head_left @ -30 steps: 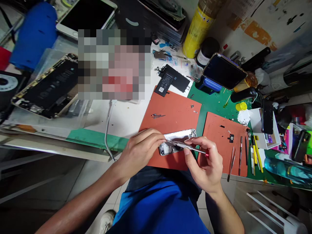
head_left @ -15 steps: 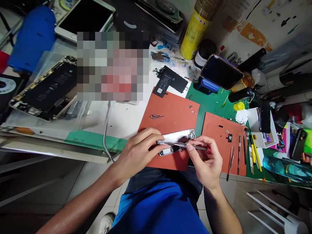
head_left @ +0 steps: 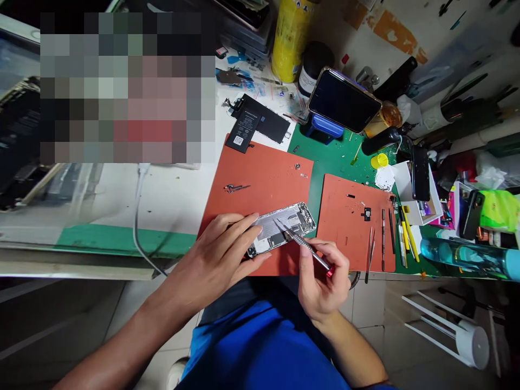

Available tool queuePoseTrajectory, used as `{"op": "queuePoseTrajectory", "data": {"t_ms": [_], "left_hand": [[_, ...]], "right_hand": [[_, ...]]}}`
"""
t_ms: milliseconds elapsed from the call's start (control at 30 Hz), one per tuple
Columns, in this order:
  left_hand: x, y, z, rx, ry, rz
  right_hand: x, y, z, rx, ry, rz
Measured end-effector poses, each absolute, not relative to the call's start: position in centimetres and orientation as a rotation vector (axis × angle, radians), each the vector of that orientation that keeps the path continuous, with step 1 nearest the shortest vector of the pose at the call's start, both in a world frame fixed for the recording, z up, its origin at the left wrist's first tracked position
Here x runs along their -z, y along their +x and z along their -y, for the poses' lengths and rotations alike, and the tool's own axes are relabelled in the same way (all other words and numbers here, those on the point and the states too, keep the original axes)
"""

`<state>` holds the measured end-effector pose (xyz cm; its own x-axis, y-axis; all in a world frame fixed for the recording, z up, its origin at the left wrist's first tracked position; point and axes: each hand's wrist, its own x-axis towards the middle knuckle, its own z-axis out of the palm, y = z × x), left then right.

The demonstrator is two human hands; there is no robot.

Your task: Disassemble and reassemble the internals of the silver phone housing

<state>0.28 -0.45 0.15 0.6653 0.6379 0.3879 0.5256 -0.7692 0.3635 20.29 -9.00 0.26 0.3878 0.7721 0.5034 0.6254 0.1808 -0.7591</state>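
Across the desk [head_left: 174,200] lies an orange mat [head_left: 264,176]. Over it, the left hand [head_left: 225,249] has its fingers clamped on one end of an opened phone [head_left: 266,225]; the right hand's [head_left: 323,276] pinch a metal tool [head_left: 311,249]. Interior work, I'd say; next calls for steady bracing, light touch.

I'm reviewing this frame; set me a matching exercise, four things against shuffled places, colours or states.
1. left hand
2. right hand
3. yellow can
4. bottle

A. holding a red-ended metal tool
B. blue-green, at the far right
C. standing beside the black jar
D. holding one end of the silver opened phone

Pairs: 1-D, 2-A, 3-C, 4-B
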Motion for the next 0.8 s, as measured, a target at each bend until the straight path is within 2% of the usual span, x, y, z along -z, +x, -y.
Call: {"op": "queuePoseTrajectory", "data": {"t_ms": [200,800], "left_hand": [[0.0,0.8,0.3,-0.845,2.571,-0.967],[0.3,0.7,0.2,-0.860,2.502,-0.980]], "right_hand": [[0.9,19.3,8.3,0.007,-1.418,1.493],[1.5,19.3,8.2,0.013,-1.428,1.506]]}}
